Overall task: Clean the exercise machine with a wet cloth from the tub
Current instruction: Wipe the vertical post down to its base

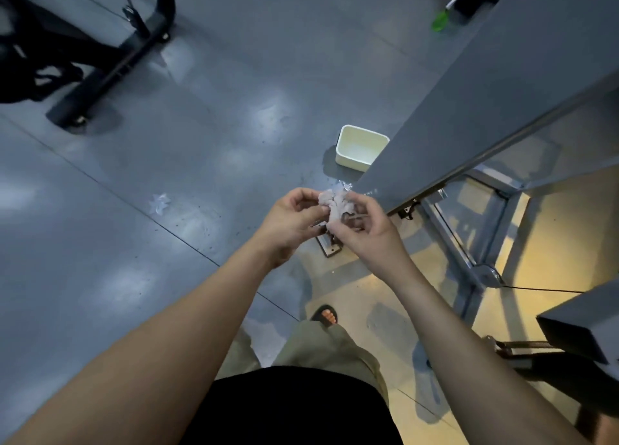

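While left hand (288,223) and right hand (365,230) pinch the cloth (336,205), glossy floor (167,163) — tub (352,163) beside machine (469,92)

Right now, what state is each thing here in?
cloth: bunched up, held between both hands.
left hand: pinches the cloth.
right hand: pinches the cloth.
tub: upright on the floor, uncovered.
exercise machine: no hand on it.

Left hand (291,221) and right hand (363,225) pinching bunched pale cloth (336,203), white tub (360,147) on grey floor (167,163) beyond, beside grey machine beam (469,103)
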Demonstrator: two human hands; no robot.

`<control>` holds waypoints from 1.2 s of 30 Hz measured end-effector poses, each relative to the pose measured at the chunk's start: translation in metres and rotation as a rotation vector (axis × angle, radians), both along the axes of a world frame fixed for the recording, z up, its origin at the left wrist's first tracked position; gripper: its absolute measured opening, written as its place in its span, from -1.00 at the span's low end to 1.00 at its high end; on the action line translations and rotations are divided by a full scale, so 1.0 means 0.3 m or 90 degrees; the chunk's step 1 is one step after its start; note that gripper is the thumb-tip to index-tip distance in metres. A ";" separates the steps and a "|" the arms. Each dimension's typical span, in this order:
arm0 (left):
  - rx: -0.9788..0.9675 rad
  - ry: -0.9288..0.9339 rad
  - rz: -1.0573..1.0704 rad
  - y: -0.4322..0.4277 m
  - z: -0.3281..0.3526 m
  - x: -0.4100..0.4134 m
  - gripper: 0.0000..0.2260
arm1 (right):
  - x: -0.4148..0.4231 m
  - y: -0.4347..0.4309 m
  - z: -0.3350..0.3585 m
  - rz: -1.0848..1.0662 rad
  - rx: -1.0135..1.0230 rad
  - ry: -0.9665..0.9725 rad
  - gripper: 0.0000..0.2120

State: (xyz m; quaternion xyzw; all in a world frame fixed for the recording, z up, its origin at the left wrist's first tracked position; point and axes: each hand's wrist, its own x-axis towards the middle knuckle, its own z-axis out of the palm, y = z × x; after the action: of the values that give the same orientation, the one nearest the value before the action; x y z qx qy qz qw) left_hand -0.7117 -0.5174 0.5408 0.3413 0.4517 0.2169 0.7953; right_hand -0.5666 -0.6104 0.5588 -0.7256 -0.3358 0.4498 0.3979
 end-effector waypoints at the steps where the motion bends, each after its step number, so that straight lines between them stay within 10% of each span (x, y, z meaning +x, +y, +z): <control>1: 0.027 0.016 -0.032 0.026 0.011 -0.023 -0.88 | -0.022 0.018 0.004 0.003 0.000 -0.008 -0.51; 7: 0.168 0.068 -0.207 0.245 0.018 -0.147 -0.97 | -0.126 0.130 0.040 -0.030 0.009 -0.067 -0.86; 15: 0.238 0.008 -0.455 0.498 0.062 -0.213 -0.82 | -0.345 0.260 0.051 -0.258 -0.009 -0.007 -0.83; 26: 0.189 0.040 -0.459 0.545 0.034 -0.124 -0.92 | -0.393 0.294 0.036 -0.550 0.142 0.305 -0.77; 36: 0.297 0.111 -0.503 0.356 -0.222 0.029 -0.86 | -0.327 0.157 -0.222 -0.651 0.207 0.287 -0.85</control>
State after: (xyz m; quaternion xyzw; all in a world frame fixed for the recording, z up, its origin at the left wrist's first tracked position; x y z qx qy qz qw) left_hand -0.7031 -0.4105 0.4743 0.6738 0.2914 -0.0365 0.6780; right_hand -0.6646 -0.5632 0.4923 -0.6115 0.0852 0.2862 0.7327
